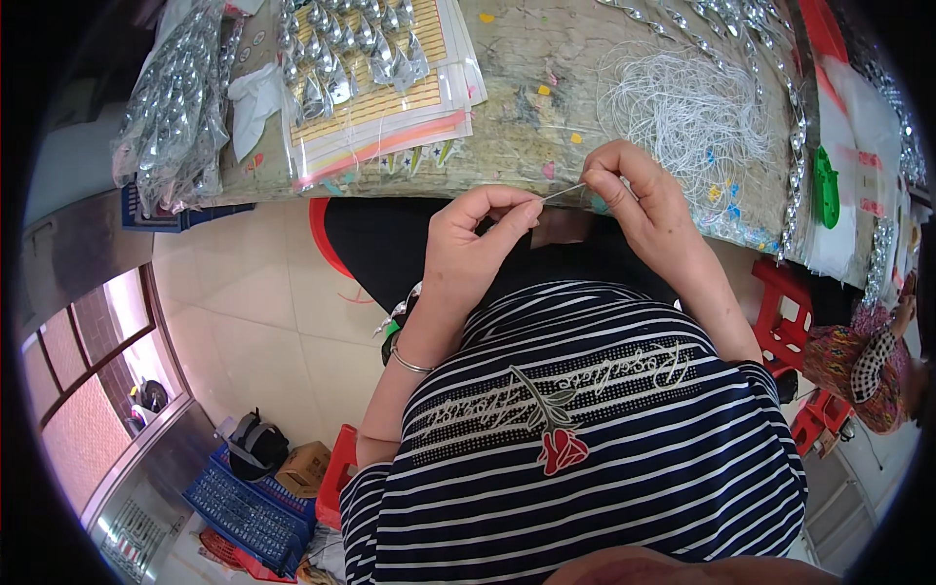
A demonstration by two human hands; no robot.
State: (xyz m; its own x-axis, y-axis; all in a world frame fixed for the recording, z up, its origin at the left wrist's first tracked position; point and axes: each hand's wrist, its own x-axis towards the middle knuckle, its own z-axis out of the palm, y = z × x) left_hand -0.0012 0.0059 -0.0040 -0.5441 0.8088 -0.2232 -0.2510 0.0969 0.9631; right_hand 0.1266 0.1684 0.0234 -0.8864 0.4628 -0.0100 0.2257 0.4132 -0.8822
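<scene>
Hands point(466, 239) pinch thread point(562, 193) (table edge point(395, 187) near).

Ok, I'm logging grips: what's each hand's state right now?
Left hand: closed, fingertips pinching a thread.
Right hand: closed, fingertips pinching the same thread.

Pale tiled flr point(244, 283), bright window point(96, 343) on l.; red stool point(777, 278), r.

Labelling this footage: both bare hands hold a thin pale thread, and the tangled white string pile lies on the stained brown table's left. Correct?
No: the head view shows the tangled white string pile on the stained brown table's right. The left hand and right hand hold the thread.
</scene>
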